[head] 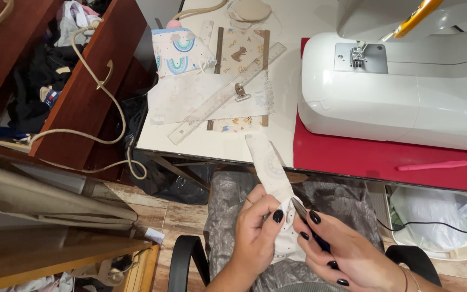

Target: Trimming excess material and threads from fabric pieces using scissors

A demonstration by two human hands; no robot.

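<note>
I see my left hand [258,224] pinching a pale fabric strip [270,167] at its lower end, fingers closed on the cloth. My right hand [341,249] is closed around a small metal tool [300,208], its tip touching the strip between both thumbs. The strip rises from my lap to the bench [285,81] edge. On the bench lie a clear ruler [225,94], fabric pieces [182,51] and a white sewing machine [395,92] on a red mat [352,157].
</note>
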